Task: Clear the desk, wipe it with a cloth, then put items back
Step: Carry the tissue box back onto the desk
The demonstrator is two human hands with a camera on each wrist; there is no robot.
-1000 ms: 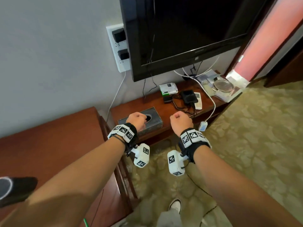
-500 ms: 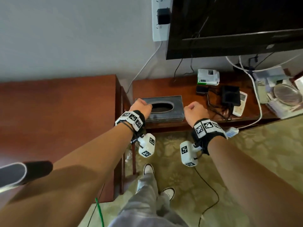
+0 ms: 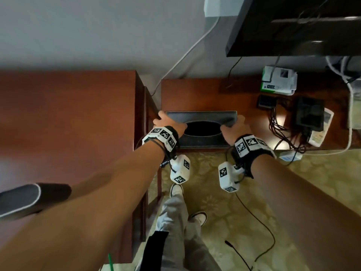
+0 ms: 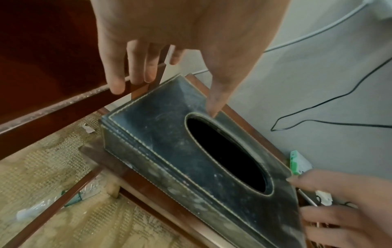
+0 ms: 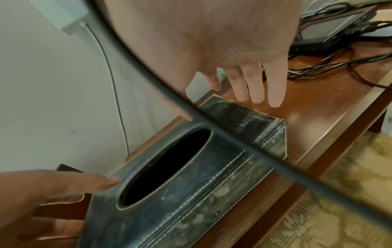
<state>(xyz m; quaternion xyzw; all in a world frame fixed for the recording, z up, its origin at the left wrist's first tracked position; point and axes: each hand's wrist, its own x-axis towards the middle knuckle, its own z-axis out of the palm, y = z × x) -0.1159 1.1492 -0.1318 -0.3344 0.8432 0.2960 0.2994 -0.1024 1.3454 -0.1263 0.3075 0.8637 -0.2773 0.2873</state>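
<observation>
A dusty dark leather tissue box (image 3: 203,140) with an oval opening sits at the left front of the low wooden desk (image 3: 195,94). My left hand (image 3: 168,122) is at its left end and my right hand (image 3: 234,127) at its right end. In the left wrist view the left hand (image 4: 167,94) has its thumb tip on the box (image 4: 169,142) by the opening, fingers straight down past the end. In the right wrist view the right hand (image 5: 222,109) spreads straight fingers beyond the box (image 5: 191,209), thumb on the top.
A taller wooden cabinet (image 3: 68,114) stands just left of the desk. Right of the box lie a green-and-white carton (image 3: 277,81), a black device (image 3: 308,114) with tangled cables and a remote (image 3: 320,132). A wall television (image 3: 293,26) hangs above. Carpet lies below.
Both hands were fists near the box; they have opened and reached onto its two ends. The head view has tipped down and closer to the desk.
</observation>
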